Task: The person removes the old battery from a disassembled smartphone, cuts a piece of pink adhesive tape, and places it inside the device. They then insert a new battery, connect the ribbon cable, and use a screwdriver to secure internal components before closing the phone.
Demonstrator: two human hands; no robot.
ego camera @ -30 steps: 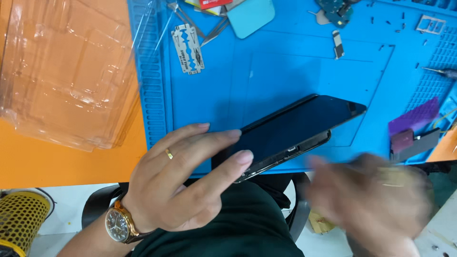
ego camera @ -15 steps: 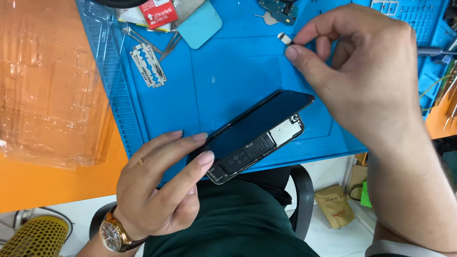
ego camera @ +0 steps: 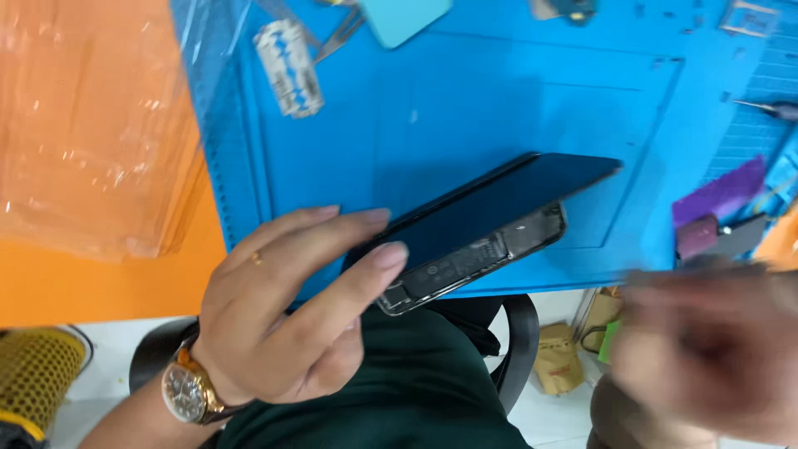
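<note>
My left hand (ego camera: 283, 316), with a gold ring and a gold wristwatch (ego camera: 184, 392), grips the near end of a dark smartphone (ego camera: 474, 258) over the front edge of a blue work mat (ego camera: 499, 91). The phone's black screen (ego camera: 499, 204) is lifted apart from the body, and the parts inside show along the lower side. My right hand (ego camera: 706, 349) is a motion blur low at the right, apart from the phone. Whether it holds anything is hidden by the blur.
A wrapped razor blade (ego camera: 288, 68), tweezers (ego camera: 337, 37) and a light blue card (ego camera: 405, 17) lie at the mat's far side. Clear plastic trays (ego camera: 91, 125) sit on the orange table at left. A purple piece (ego camera: 719, 195) lies at right. A yellow mesh object (ego camera: 33, 374) is below left.
My right hand was up over the mat's far right pinching a small part; it has now dropped to the lower right, blurred. My left hand still holds the phone.
</note>
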